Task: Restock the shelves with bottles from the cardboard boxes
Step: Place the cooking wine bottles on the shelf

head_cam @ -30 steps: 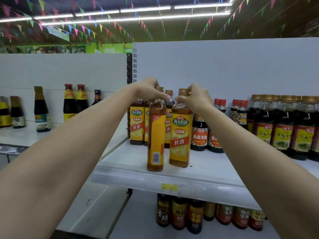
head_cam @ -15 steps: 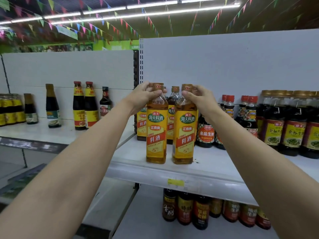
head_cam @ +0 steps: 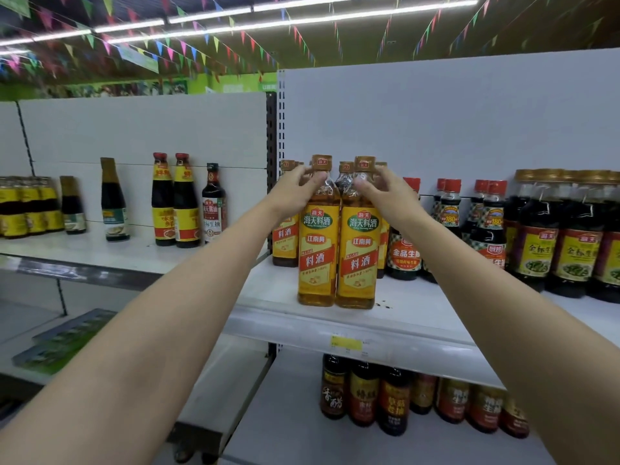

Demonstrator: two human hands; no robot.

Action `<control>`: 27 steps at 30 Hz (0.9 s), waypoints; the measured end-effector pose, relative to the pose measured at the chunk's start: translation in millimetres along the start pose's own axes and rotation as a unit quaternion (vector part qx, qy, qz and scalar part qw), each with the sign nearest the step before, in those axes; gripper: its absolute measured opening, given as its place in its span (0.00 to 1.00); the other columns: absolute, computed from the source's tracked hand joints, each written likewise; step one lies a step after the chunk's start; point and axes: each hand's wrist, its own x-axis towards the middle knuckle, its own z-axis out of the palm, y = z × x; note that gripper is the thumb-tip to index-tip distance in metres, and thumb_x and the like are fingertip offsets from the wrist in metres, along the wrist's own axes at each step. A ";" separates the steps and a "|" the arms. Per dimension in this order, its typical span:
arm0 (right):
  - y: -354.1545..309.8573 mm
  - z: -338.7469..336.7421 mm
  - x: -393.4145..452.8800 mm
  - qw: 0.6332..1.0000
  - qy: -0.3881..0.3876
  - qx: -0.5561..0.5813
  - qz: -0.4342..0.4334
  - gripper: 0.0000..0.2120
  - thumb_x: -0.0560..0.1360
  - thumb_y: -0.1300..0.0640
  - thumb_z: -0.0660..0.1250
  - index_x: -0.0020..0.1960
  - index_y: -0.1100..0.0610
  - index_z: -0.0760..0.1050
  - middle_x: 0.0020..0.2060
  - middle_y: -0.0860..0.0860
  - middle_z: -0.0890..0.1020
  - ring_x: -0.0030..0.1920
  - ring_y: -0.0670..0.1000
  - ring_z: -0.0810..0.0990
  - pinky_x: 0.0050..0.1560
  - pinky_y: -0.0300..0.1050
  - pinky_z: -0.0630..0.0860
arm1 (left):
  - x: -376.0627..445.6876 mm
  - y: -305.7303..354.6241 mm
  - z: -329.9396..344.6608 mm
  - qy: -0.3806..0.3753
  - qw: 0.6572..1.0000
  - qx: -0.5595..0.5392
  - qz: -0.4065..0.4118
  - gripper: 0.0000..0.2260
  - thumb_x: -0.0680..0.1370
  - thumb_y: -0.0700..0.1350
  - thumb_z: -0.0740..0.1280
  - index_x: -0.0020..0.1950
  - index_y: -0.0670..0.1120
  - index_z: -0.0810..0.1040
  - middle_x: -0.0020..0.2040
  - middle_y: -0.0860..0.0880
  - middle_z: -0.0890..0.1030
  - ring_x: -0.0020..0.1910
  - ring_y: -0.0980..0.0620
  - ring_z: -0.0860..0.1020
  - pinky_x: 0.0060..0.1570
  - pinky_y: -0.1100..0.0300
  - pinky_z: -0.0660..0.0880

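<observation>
Our left hand (head_cam: 295,187) has its fingers curled loosely at the neck of the left amber bottle (head_cam: 318,245), the fingertips lying against the clear shoulder just under the gold cap; whether they truly clasp the neck or only rest there we cannot tell. Our right hand (head_cam: 385,193) mirrors it at the neck of the right amber bottle (head_cam: 360,250), thumb at the front of the neck and the other fingers bent round behind, and here too we cannot say for certain that the grip is closed. The two bottles stand upright and touching side by side near the front edge of the white shelf (head_cam: 419,317), their yellow and red labels facing us. Just behind them stand more bottles of the same kind (head_cam: 285,236), partly hidden. To the right on the same shelf come dark soy sauce bottles with red caps (head_cam: 451,209), and further right larger dark bottles with gold caps (head_cam: 536,236). A yellow price tag (head_cam: 346,343) sits on the shelf's front lip. On the shelf below we see a row of dark bottles (head_cam: 362,394) with reddish labels. On the neighbouring shelf to the left stand a few scattered sauce bottles (head_cam: 174,203), well apart from ours. Strings of coloured pennants (head_cam: 214,45) hang under the ceiling lights.
</observation>
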 end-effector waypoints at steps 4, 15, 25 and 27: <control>33.2 5.7 -28.4 0.989 -0.121 -0.049 0.065 0.59 0.57 0.23 0.67 0.78 0.48 0.46 0.72 0.53 0.67 0.67 0.53 0.72 0.62 0.58 0.74 | -33.6 -35.9 15.9 -0.047 0.998 0.048 -0.013 0.34 0.71 0.64 0.67 0.71 0.49 0.63 0.65 0.49 0.75 0.62 0.49 0.75 0.61 0.46 0.73; 65.7 31.6 -74.6 0.955 -0.222 -0.150 0.126 0.43 0.77 0.58 0.68 0.76 0.57 0.38 0.71 0.55 0.68 0.68 0.56 0.69 0.68 0.50 0.67 | -70.5 -90.3 40.2 -0.097 0.988 0.033 -0.114 0.37 0.72 0.49 0.73 0.73 0.46 0.55 0.66 0.50 0.72 0.65 0.49 0.73 0.61 0.55 0.72; 40.3 79.0 -73.8 0.965 -0.187 -0.141 0.117 0.36 0.77 0.60 0.67 0.74 0.60 0.46 0.68 0.58 0.71 0.67 0.58 0.71 0.63 0.48 0.69 | -76.8 -104.8 5.0 -0.063 0.986 0.078 -0.136 0.30 0.75 0.49 0.71 0.71 0.45 0.60 0.67 0.47 0.73 0.64 0.47 0.73 0.57 0.56 0.71; 35.9 89.8 -72.4 0.964 -0.181 -0.146 0.126 0.35 0.77 0.59 0.68 0.74 0.60 0.48 0.68 0.58 0.71 0.67 0.58 0.71 0.62 0.48 0.69 | -77.1 -110.7 -1.6 -0.056 0.985 0.087 -0.140 0.29 0.75 0.50 0.70 0.71 0.45 0.62 0.67 0.47 0.73 0.65 0.46 0.73 0.59 0.54 0.71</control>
